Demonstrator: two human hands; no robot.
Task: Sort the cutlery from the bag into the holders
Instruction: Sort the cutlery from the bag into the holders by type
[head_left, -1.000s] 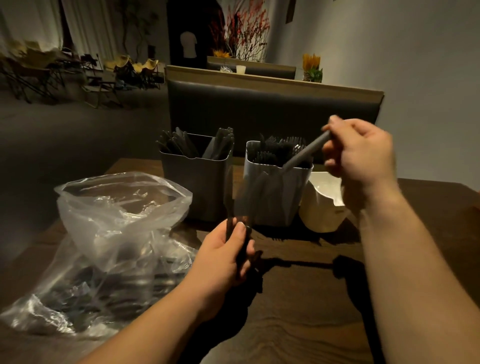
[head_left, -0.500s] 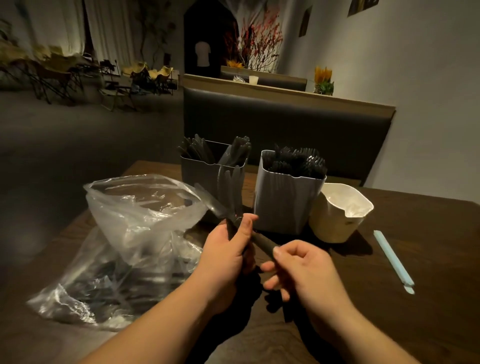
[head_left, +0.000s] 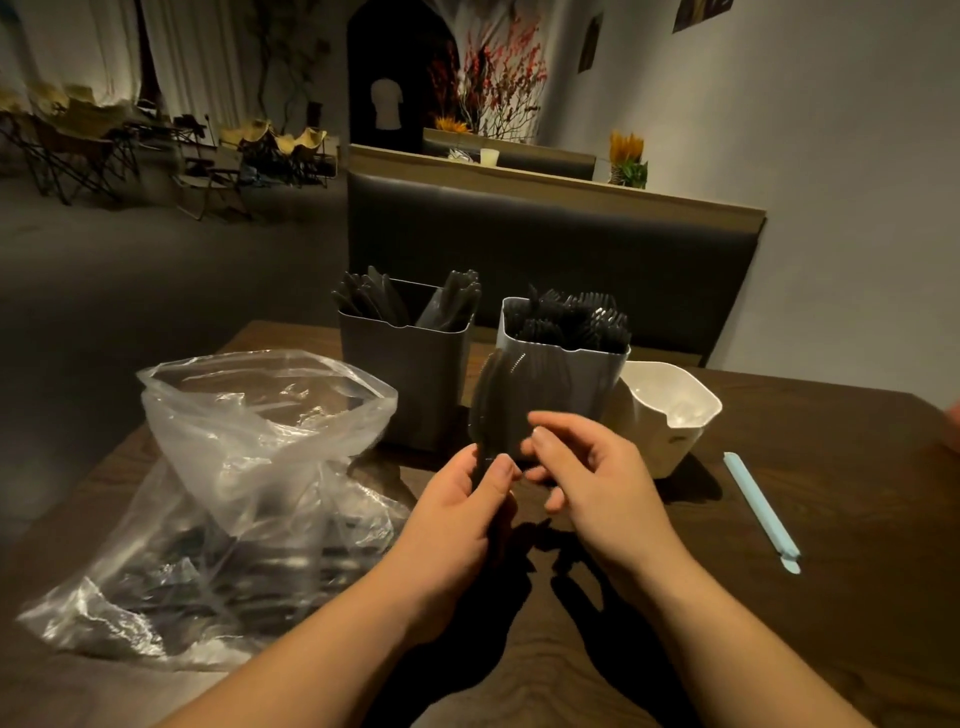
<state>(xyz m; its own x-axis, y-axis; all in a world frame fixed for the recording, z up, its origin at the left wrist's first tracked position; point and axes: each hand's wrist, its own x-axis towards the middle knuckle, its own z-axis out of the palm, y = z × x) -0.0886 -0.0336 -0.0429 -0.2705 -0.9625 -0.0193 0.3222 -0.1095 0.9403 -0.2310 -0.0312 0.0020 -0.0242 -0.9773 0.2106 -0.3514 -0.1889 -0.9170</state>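
My left hand grips a small bunch of black plastic knives, blades up, in front of the holders. My right hand is at the same bunch, its fingertips touching the handles; whether they pinch one I cannot tell. A clear plastic bag with more black cutlery lies open on the left of the wooden table. Behind the hands stand a dark holder with spoons and knives, a light grey holder full of forks, and a white holder that looks empty.
A pale blue wrapped straw lies on the table to the right. A dark padded bench back stands behind the table. Folding chairs fill the room at the far left.
My right hand put a fork into the grey holder, came back to the bunch and now fingers it. The knife that stuck out leftwards half a second ago now stands upright.
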